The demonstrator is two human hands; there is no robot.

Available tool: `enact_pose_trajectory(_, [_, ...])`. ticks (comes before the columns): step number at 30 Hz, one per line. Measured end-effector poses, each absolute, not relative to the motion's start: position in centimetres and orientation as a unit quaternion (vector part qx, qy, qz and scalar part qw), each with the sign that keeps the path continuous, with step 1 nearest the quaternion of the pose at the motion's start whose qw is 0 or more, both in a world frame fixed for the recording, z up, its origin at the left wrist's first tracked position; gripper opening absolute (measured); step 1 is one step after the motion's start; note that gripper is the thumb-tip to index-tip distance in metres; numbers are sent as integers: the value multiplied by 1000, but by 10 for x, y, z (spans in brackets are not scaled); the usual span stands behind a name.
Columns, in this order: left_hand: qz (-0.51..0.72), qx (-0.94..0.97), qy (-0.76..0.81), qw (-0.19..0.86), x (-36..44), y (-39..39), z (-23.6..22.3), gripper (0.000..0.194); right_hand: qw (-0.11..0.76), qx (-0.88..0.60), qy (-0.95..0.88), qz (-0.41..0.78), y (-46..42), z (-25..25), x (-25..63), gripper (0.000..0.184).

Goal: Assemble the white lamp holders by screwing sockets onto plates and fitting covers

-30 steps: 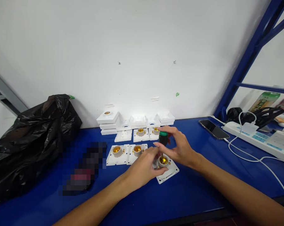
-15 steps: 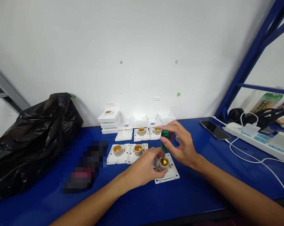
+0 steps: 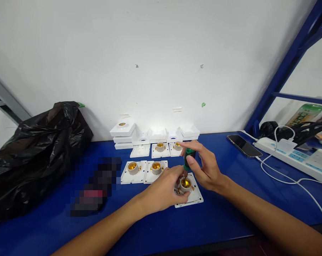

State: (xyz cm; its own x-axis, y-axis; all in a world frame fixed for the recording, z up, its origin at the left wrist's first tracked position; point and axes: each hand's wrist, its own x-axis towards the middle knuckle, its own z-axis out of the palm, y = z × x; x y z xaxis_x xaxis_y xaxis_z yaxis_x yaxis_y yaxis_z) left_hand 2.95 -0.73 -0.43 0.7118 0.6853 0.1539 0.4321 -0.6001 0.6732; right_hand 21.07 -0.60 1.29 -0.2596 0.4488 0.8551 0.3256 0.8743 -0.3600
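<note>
Turned squarer to the front edge of the blue tabletop (image 3: 219,220) than a second ago, a white, square plastic plate (image 3: 195,196) lies right of centre toward that edge, bearing a round, pale socket lined with gold-coloured metal (image 3: 185,184). Of the two hands, the left hand (image 3: 163,190) pinches the socket between thumb and partly hidden fingers, while the right hand (image 3: 205,169) grips a green-and-black-handled screwdriver (image 3: 189,155), its shaft reaching down into the socket. White, boxy plastic covers (image 3: 157,134) stand along the tabletop's back edge.
</note>
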Motion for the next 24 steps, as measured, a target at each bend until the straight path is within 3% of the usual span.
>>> enact_pose_trajectory(6, [195, 878, 331, 286, 29, -12, 0, 29, 601, -267, -746, 107, -4, 4, 205, 37])
enact_pose_trajectory(9, [191, 878, 335, 283, 28, -14, 2, 30, 611, -253, -746, 81, -4, 7, 202, 32])
enact_pose_trajectory(24, [221, 877, 303, 300, 14, -12, -14, 33, 633, -236, -735, 57, -9, 2, 184, 39])
